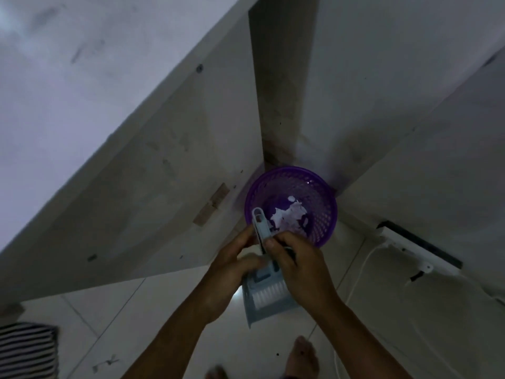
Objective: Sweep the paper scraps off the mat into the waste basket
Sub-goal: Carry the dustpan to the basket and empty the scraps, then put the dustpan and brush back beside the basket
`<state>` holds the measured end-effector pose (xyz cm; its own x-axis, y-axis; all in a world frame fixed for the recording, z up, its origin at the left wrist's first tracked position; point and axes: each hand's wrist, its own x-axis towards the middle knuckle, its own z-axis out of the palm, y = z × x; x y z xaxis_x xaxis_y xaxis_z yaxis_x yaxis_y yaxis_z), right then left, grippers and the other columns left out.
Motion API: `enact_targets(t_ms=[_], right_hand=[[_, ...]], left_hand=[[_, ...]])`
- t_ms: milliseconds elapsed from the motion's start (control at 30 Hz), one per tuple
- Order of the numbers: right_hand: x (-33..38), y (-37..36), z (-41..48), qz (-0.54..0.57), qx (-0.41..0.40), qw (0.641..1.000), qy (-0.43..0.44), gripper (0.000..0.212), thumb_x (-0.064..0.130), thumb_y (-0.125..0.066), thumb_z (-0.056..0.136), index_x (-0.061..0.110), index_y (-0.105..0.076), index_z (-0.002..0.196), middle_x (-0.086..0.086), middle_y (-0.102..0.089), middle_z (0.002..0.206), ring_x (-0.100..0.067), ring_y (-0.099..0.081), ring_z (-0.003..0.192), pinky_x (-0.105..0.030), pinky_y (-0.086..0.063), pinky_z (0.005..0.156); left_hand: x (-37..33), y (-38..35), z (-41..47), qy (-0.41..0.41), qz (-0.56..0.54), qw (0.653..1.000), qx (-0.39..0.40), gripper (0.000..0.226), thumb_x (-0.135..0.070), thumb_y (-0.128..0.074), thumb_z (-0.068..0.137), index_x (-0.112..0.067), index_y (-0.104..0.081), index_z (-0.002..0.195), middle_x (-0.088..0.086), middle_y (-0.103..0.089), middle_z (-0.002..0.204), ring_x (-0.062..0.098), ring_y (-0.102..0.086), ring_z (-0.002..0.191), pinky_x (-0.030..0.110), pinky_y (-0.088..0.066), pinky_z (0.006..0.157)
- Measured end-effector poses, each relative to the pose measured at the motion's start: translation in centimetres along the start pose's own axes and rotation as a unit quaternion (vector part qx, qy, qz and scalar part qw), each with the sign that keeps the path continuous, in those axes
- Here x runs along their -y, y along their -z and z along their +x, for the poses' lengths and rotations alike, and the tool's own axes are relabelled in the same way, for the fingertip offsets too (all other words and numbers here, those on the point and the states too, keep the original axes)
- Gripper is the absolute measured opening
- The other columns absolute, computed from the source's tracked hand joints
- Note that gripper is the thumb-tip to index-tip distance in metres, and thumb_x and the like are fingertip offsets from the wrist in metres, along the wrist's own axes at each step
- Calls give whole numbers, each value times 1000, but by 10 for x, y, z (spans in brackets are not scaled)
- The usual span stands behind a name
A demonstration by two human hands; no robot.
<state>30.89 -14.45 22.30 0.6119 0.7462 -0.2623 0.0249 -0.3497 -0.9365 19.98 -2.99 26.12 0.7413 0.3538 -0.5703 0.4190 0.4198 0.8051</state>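
Floor tiles (114,318) and pale walls met at a corner where the purple waste basket (291,205) stood, white paper scraps (287,216) already lying inside it. No mat showed in this view, unless the striped cloth (27,348) at the lower left was it. The blue dustpan (269,302) hung near the basket rim, the small brush (260,231) nested in it. A slip seemed the risk: both tools were pinched together, and a loosened hold could drop them. The left hand (232,266) gripped the dustpan handle; the right hand (297,263) closed around the brush, wrists angled inward.
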Motion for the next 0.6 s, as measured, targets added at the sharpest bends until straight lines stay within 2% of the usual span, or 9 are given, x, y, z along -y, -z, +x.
enact_targets(t_ms=[100,200,300,367,433,500,600], right_hand=[[4,-5,-3,1,12,1000,-5,29,44,-60,93,18,-69,87,2,-64,83,-9,-62,78,-19,-47,67],[9,-11,-12,-1,32,999,0,25,42,-64,91,17,-68,87,1,-61,86,-10,-58,83,-16,-44,70],[12,-23,-29,26,40,999,-18,31,51,-64,85,20,-69,89,1,-62,90,-10,-58,86,-17,-42,71],[16,-33,-40,53,49,997,-29,26,47,-67,87,21,-69,87,0,-65,88,-8,-59,83,-19,-44,70],[14,-43,-46,62,60,996,-24,19,38,-69,89,19,-70,86,2,-67,85,-6,-61,80,-21,-47,71],[6,-51,-45,77,73,994,-22,14,33,-69,90,20,-70,86,8,-69,82,-3,-62,78,-20,-49,71],[-14,-62,-37,71,108,992,-9,8,31,-69,92,24,-72,89,8,-71,87,-6,-66,83,-22,-51,74]], left_hand=[[1,6,-11,-18,77,997,10,84,0,-66,80,-43,-42,147,-2,-58,138,13,-59,123,33,-51,101],[2,15,-23,-36,87,995,21,88,15,-63,85,-46,-41,145,-5,-61,136,11,-61,120,25,-52,91],[7,24,-43,-40,92,995,25,90,19,-60,86,-48,-39,142,-16,-67,123,6,-65,110,18,-51,83],[14,33,-56,-40,82,995,30,92,17,-62,85,-50,-40,142,-16,-67,123,8,-65,110,20,-52,84],[26,41,-63,-46,72,996,31,91,7,-73,81,-52,-42,143,-8,-63,132,14,-64,116,26,-53,91],[39,48,-62,-52,82,995,12,93,-5,-83,78,-48,-39,148,-3,-58,139,10,-63,118,27,-52,96],[64,56,-54,-71,94,993,-27,93,-7,-80,81,-48,-34,150,-2,-56,138,8,-61,119,29,-53,98]])
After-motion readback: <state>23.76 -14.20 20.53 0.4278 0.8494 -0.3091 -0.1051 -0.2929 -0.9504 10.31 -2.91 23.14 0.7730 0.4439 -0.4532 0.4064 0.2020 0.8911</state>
